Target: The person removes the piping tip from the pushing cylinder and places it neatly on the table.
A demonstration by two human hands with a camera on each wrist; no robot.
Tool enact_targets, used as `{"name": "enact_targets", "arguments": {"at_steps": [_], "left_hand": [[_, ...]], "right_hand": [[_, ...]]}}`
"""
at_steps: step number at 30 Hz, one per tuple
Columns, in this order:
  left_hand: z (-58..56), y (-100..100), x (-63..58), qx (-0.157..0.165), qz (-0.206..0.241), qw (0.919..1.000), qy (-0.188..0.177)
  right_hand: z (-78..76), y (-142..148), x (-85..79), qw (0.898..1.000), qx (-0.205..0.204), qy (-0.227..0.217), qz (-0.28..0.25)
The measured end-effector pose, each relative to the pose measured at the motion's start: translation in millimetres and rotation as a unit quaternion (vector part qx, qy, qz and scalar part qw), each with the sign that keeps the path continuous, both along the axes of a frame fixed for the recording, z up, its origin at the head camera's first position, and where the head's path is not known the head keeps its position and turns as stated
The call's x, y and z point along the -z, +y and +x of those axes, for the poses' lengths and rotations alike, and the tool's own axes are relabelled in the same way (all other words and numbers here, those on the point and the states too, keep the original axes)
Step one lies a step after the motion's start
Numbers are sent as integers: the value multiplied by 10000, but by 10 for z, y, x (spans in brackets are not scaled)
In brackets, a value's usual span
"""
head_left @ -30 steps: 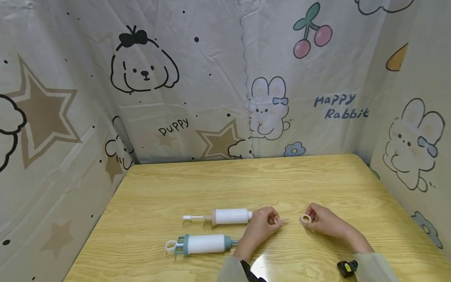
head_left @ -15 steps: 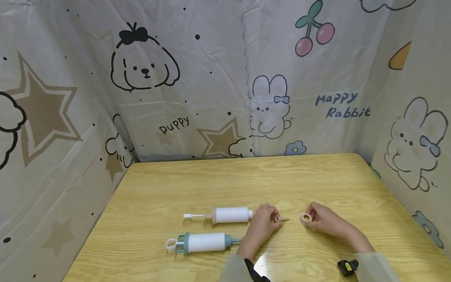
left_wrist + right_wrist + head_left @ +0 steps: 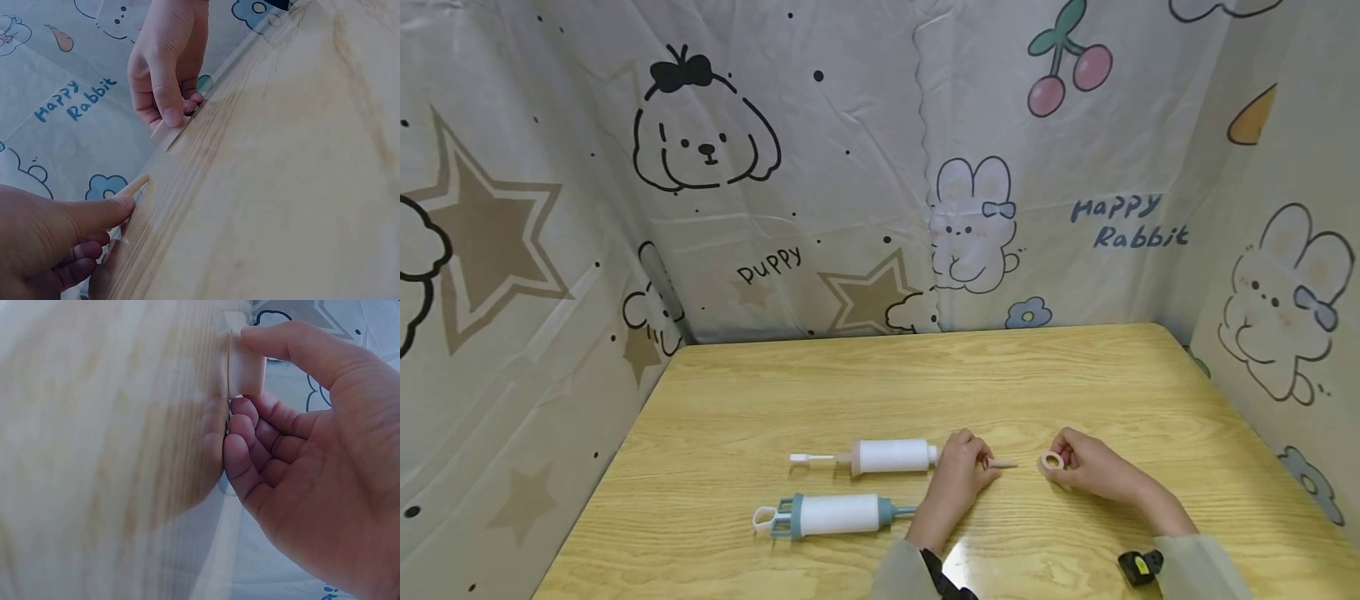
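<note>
Thumb and fingers of my left hand (image 3: 957, 468) pinch the wide end of a thin, tapered beige nozzle (image 3: 1006, 464), whose narrow tip points right, close over the table. Across a small gap, my right hand (image 3: 1093, 468) holds a short beige ring (image 3: 1042, 467) between thumb and fingertips, its opening showing in the head view. In the right wrist view the ring (image 3: 249, 372) stands against the tabletop, the other fingers curled below it. Just left of my left hand lies a white-barrelled syringe-like tube (image 3: 893, 457) with a beige collar and white plunger handle.
Nearer the front lies a second white-barrelled tube (image 3: 838, 514) with teal ends and a white loop handle; its thin teal tip reaches my left wrist. A small black device (image 3: 1138, 567) sits by my right sleeve. Printed curtains (image 3: 850, 150) enclose the wooden table (image 3: 887, 383).
The nozzle in my left fingers has turned slightly, so its wide open end faces the camera less. My right hand and the ring stay nearly still.
</note>
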State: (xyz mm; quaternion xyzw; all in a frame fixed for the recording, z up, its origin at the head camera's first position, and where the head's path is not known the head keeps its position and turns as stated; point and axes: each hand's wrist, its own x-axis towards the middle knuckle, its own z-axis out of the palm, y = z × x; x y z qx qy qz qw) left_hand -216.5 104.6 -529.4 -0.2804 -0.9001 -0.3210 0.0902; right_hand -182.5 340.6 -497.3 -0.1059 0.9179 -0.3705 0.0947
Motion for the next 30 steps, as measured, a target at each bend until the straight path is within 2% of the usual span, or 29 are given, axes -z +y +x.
{"name": "enact_targets", "arguments": {"at_steps": [5, 19, 23, 24, 26, 30], "left_hand": [[2, -12, 7, -1, -34, 10000, -27], [-10, -28, -4, 93, -61, 9990, -428], [0, -43, -10, 179, 47, 9993, -323], [-18, -44, 45, 212, 77, 9997, -126], [-14, -48, 43, 245, 146, 9996, -9], [-6, -38, 37, 164, 38, 9998, -58]], "right_hand": [[3, -15, -21, 10000, -16, 8, 8], [3, -18, -16, 10000, -3, -26, -43], [5, -17, -10, 9999, 11, -82, -108], [5, -16, -9, 9999, 8, -95, -125], [6, -14, -8, 9998, 4, -109, -151], [11, -5, -11, 9999, 2, -83, -150]]}}
